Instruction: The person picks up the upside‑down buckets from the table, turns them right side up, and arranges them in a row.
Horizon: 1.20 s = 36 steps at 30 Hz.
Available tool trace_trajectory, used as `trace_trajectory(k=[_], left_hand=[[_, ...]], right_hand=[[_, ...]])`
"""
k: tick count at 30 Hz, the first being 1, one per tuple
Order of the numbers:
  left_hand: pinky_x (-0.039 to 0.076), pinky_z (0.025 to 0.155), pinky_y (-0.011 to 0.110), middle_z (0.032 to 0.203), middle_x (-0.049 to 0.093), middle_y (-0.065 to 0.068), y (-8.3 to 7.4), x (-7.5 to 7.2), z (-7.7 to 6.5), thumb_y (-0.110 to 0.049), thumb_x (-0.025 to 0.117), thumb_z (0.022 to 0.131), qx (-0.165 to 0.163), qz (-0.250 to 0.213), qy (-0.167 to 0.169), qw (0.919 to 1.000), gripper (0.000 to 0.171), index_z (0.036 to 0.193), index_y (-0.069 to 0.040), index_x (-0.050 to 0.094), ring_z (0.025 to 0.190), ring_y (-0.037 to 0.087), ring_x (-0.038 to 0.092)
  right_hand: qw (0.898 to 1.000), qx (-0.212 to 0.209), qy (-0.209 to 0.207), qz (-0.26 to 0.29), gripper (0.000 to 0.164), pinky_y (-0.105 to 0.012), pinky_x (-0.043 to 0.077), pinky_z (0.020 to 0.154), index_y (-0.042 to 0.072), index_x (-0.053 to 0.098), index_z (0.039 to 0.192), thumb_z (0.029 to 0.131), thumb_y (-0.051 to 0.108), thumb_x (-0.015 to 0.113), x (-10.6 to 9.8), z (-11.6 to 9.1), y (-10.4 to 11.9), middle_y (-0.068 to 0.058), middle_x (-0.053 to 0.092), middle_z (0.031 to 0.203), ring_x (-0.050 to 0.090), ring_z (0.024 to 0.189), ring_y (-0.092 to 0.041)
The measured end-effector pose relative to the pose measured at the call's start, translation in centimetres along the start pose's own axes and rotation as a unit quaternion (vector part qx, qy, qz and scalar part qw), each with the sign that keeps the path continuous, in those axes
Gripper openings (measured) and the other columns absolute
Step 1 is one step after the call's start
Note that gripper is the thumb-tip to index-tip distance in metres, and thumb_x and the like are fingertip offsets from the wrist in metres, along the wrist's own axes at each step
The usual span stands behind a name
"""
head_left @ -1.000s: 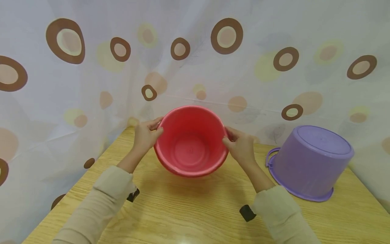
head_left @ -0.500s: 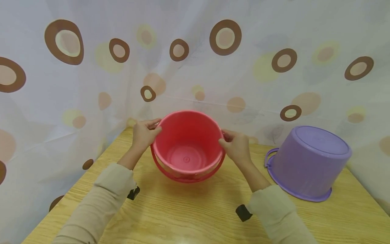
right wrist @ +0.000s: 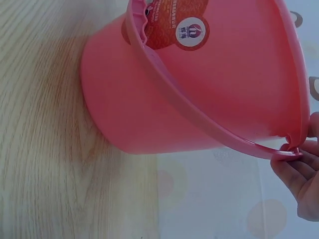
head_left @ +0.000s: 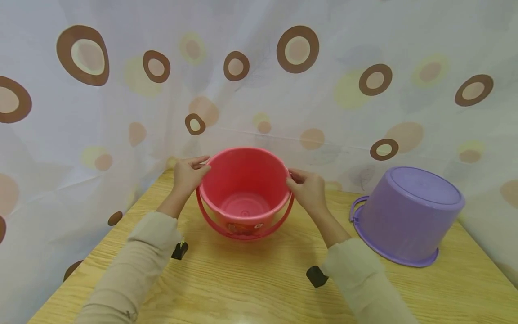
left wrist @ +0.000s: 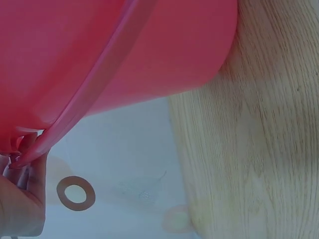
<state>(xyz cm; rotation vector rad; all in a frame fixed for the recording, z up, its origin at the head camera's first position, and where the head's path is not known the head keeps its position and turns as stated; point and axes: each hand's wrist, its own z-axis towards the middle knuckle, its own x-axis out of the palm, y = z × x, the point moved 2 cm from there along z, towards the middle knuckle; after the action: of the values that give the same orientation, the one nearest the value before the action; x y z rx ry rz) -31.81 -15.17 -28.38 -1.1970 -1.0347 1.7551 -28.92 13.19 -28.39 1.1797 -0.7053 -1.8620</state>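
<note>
A red plastic bucket (head_left: pixel 243 180) stands upright near the middle of the table, its mouth toward me. Its handle (right wrist: pixel 199 122) hangs down across the front, over a printed label (right wrist: pixel 187 30). My left hand (head_left: pixel 187 179) pinches the rim on the left side, thumb inside and fingers outside. On the opposite side my right hand (head_left: pixel 309 189) pinches the rim beside the handle's joint. In both wrist views the bucket's base sits at the wooden surface.
A purple bucket (head_left: pixel 408 220) rests upside down at the right of the wooden table (head_left: pixel 243 283), its handle (head_left: pixel 358 207) sticking out to the left. A patterned curtain (head_left: pixel 251 103) hangs along the back and sides.
The red bucket has come down and tipped back upright, so its front, label and handle now show. Both hands have kept their grip on the rim. The purple bucket has stayed put.
</note>
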Motion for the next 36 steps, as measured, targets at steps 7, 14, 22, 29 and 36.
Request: trace_trajectory(k=[7, 14, 22, 29, 36], left_hand=[[0.056, 0.078, 0.029, 0.109, 0.066, 0.021, 0.3, 0.0, 0.8, -0.015, 0.062, 0.086, -0.049, -0.006, -0.012, 0.9987, 0.034, 0.118, -0.004, 0.064, 0.097, 0.03, 0.066], [0.055, 0.081, 0.029, 0.113, 0.065, 0.022, 1.1, 0.0, 0.9, -0.013, 0.059, 0.088, -0.077, -0.034, -0.002, 0.9964, 0.034, 0.12, -0.003, 0.062, 0.093, 0.025, 0.068], [0.051, 0.062, 0.012, 0.115, 0.061, 0.028, 2.3, -0.3, 1.1, -0.01, 0.055, 0.087, -0.076, -0.079, 0.0, 0.994, 0.037, 0.122, 0.0, 0.06, 0.06, -0.004, 0.059], [0.05, 0.063, 0.009, 0.117, 0.06, 0.029, 2.8, -0.5, 1.0, -0.014, 0.056, 0.09, -0.037, -0.075, 0.008, 0.9965, 0.037, 0.122, 0.004, 0.058, 0.064, -0.007, 0.059], [0.05, 0.094, 0.034, 0.127, 0.056, 0.024, 2.9, -1.2, 0.1, -0.017, 0.055, 0.092, 0.094, 0.033, 0.033, 0.9945, 0.042, 0.126, 0.007, 0.053, 0.117, 0.031, 0.056]], right_hand=[[0.998, 0.029, -0.026, 0.044, 0.029, -0.035, 0.055, 0.081, -0.002, 0.067, 0.111, 0.085, 0.011, 0.067, 0.9, 0.6, -0.3, -0.02, 0.068, 0.105, 0.067, 0.098, -0.028], [0.996, 0.059, -0.046, 0.054, 0.029, -0.031, 0.056, 0.079, -0.002, 0.067, 0.11, 0.085, 0.013, 0.067, 1.8, 0.5, -0.7, -0.019, 0.068, 0.105, 0.067, 0.097, -0.028], [0.995, 0.055, -0.062, 0.06, 0.029, -0.031, 0.056, 0.079, -0.004, 0.068, 0.108, 0.084, 0.014, 0.068, 2.6, 0.5, -1.2, -0.019, 0.069, 0.103, 0.067, 0.095, -0.028], [0.997, 0.027, -0.054, 0.044, 0.028, -0.029, 0.056, 0.077, -0.003, 0.069, 0.106, 0.085, 0.015, 0.066, 2.5, 0.4, -1.2, -0.02, 0.07, 0.101, 0.067, 0.093, -0.028], [0.997, -0.07, -0.021, -0.037, 0.043, -0.043, 0.051, 0.09, -0.006, 0.057, 0.123, 0.088, 0.018, 0.064, 1.7, -0.5, -0.9, -0.023, 0.06, 0.121, 0.06, 0.11, -0.034]])
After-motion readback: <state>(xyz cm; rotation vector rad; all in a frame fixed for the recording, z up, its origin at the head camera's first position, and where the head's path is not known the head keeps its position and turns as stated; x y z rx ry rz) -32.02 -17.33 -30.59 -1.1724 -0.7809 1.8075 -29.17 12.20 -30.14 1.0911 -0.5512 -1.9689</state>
